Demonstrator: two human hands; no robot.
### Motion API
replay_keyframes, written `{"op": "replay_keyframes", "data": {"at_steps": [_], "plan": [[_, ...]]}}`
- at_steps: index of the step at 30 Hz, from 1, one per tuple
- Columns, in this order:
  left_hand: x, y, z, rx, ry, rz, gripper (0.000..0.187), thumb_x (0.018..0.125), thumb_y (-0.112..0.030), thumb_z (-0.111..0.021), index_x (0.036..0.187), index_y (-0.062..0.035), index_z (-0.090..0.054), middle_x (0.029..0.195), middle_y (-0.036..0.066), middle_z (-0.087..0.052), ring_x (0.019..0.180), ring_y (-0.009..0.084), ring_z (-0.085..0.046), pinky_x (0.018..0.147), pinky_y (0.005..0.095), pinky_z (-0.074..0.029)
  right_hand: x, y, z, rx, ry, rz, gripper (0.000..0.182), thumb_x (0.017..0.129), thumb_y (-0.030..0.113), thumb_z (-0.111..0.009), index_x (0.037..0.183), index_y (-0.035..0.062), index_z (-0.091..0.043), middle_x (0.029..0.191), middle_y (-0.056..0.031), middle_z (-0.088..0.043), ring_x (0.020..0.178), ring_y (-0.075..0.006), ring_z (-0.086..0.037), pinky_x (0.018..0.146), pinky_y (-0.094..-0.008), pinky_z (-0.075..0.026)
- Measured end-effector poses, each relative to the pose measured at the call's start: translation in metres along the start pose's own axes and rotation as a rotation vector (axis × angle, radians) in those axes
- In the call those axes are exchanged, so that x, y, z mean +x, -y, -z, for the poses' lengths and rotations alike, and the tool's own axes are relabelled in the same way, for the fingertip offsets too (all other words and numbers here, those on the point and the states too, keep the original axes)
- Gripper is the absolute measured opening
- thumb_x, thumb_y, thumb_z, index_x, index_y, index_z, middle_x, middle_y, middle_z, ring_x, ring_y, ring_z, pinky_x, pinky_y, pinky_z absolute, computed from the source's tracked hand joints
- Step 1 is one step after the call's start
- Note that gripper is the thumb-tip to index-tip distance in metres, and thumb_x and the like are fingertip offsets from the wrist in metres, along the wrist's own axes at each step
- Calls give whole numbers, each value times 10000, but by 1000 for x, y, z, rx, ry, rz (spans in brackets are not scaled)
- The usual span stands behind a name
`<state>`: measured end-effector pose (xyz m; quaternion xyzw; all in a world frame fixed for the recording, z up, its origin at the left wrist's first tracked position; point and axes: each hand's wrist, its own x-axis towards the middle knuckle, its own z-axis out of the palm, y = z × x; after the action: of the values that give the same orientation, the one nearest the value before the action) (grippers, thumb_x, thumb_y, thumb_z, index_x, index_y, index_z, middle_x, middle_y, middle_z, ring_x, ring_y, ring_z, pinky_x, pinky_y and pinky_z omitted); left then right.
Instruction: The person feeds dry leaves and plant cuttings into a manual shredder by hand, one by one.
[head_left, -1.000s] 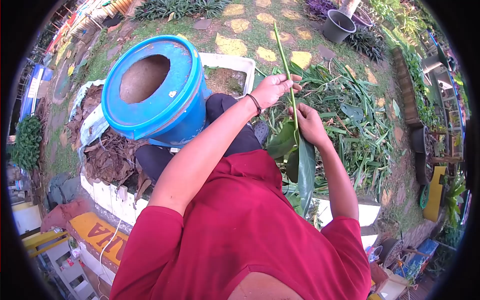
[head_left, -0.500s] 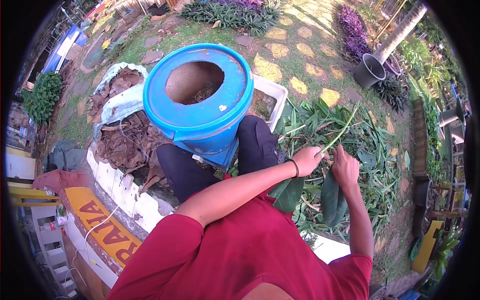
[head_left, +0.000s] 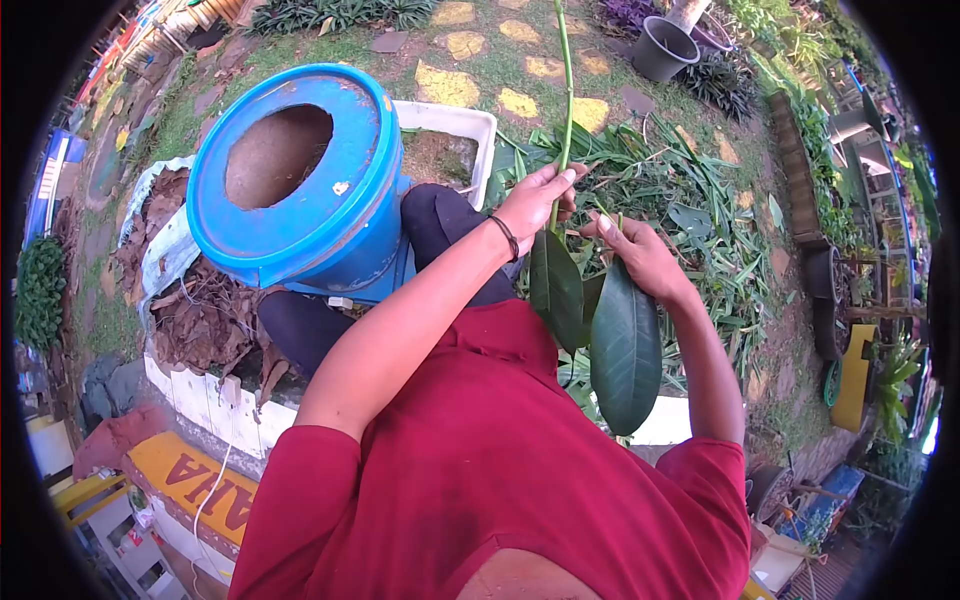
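My left hand (head_left: pixel 535 205), a dark band on its wrist, is closed around a long green stem (head_left: pixel 567 95) that points up and away from me. A dark green leaf (head_left: pixel 555 285) hangs beneath that hand. My right hand (head_left: pixel 645 258) pinches the stalk end of a large, broad leaf (head_left: pixel 627 345), which dangles over my shirt. Part of another leaf shows between these two. The hands are close together but apart, above a heap of cut green leaves (head_left: pixel 700 265).
Left of my knees stands a blue drum (head_left: pixel 350 250) with a round hole in its lid. Behind it is a white tub (head_left: pixel 483 140) holding brownish material. Dry brown leaves (head_left: pixel 215 320) spill from a pale sack (head_left: pixel 165 250). A grey pot (head_left: pixel 662 55) stands farther back.
The stem has swung from slanting right to nearly upright. My right hand has turned and now holds the large leaf by its stalk. The whole view has shifted, moving the drum leftward.
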<state>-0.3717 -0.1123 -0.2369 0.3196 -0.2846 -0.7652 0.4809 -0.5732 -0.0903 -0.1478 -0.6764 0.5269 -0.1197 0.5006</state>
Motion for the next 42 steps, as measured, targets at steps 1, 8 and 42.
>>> {"op": "replay_keyframes", "data": {"at_steps": [1, 8, 42], "plan": [[1, 3, 1, 1, -3, -2, 286, 1042, -259, -549, 1281, -109, -593, 838, -58, -560, 784, 70, -569, 751, 244, -493, 3, 1, -6, 69, 20, -23, 517, 981, 516, -580, 1102, 27, -699, 996, -132, -693, 950, -198, -612, 908, -365, -466], [-6, 13, -10, -413, -44, 18, 328, 979, -193, -647, 1302, -144, -623, 1063, -37, -642, 1100, 134, -613, 855, 269, -473, 15, -14, -42, -471, -204, 99, 617, 825, 627, -693, 1066, 59, -692, 897, -251, -693, 1061, -389, -665, 1014, -467, -470], [-57, 49, -22, -168, 118, 523, 331, 1039, -153, -539, 1347, -31, -557, 1002, -66, -560, 568, 2, -342, 466, 162, -304, -9, -95, 48, -547, -859, -87, 322, 1015, 342, -528, 987, 48, -658, 775, -176, -689, 711, -389, -665, 629, -478, -467]]}}
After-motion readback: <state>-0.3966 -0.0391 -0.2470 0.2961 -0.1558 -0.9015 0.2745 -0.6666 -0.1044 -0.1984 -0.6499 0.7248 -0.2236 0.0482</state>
